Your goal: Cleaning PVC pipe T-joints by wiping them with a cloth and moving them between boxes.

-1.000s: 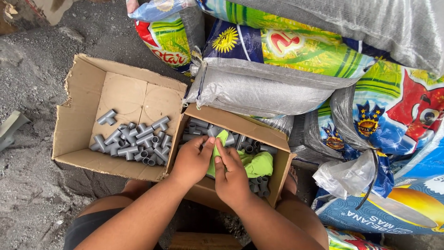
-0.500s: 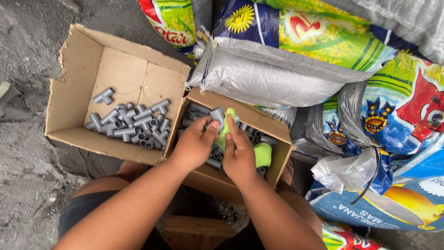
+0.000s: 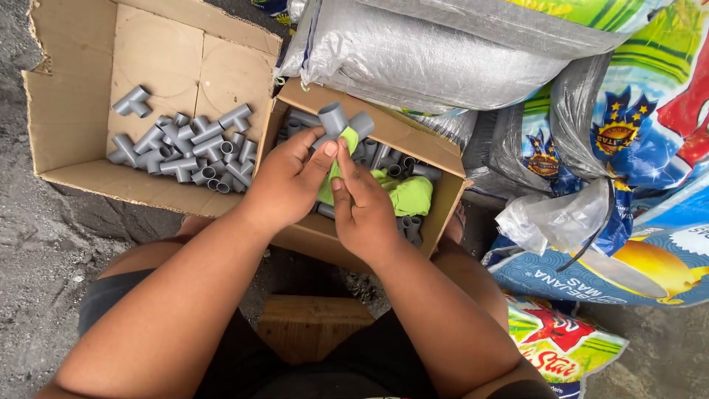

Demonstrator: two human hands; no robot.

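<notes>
Grey plastic, a tee-shaped pipe fitting (image 3: pixel 342 121), held up over the smaller cardboard box (image 3: pixel 384 122), just beyond both sets of fingertips; pinched at its near-left end by the left hand (image 3: pixel 284 181), thumb and forefinger closed on it; long run lying left to right across the view, slightly tilted, with the branch socket pointing up and far. Lime-green cloth (image 3: pixel 336 166) pressed against the fitting's near side by the right hand (image 3: pixel 365 207), fingers together and laid flat along the cloth, thumb tip meeting the left thumb; rest of the cloth bunched lower right in the same box among more grey fittings (image 3: pixel 388 159). Fitting thus far of both hands, nearer the left. Larger open carton (image 3: pixel 74 96) to the left, holding a loose heap of tees (image 3: pixel 188 148). Woven sacks (image 3: pixel 443 52) stacked far and right; wooden stool (image 3: pixel 314 325) near, between the knees.
</notes>
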